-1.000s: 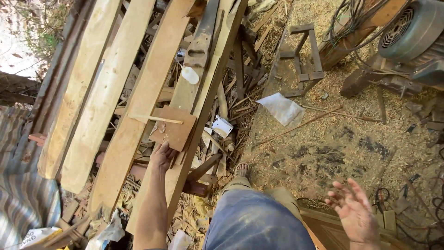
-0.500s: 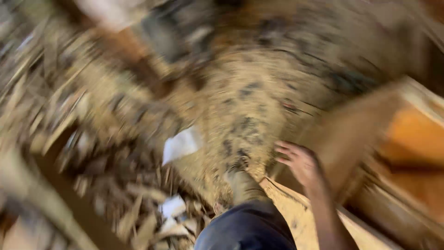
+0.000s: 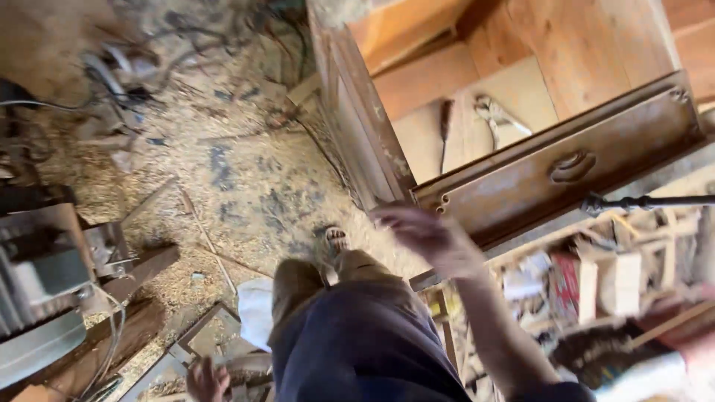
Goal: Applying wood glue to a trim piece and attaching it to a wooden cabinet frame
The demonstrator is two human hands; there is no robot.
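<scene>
The wooden drawer [image 3: 521, 149] stands pulled out, just beyond my right hand [image 3: 428, 234], and its worn front panel with a curved metal handle [image 3: 572, 165] faces me. My right hand hovers near the lower left corner of that front panel; it is blurred, the fingers [image 3: 391, 216] seem loosely spread and pinch nothing. Inside the drawer, on its pale bottom, a pair of pliers [image 3: 500, 115] lies just beside a dark slim tool [image 3: 445, 134]. My left hand [image 3: 206, 381] is low down by my leg, the fingers loosely curled and holding nothing, just above a wooden frame [image 3: 194, 346] on the floor [image 3: 246, 186]. The floor is covered in sawdust, with my sandalled foot [image 3: 337, 240] on it and a white sheet [image 3: 255, 313] beside my knee.
</scene>
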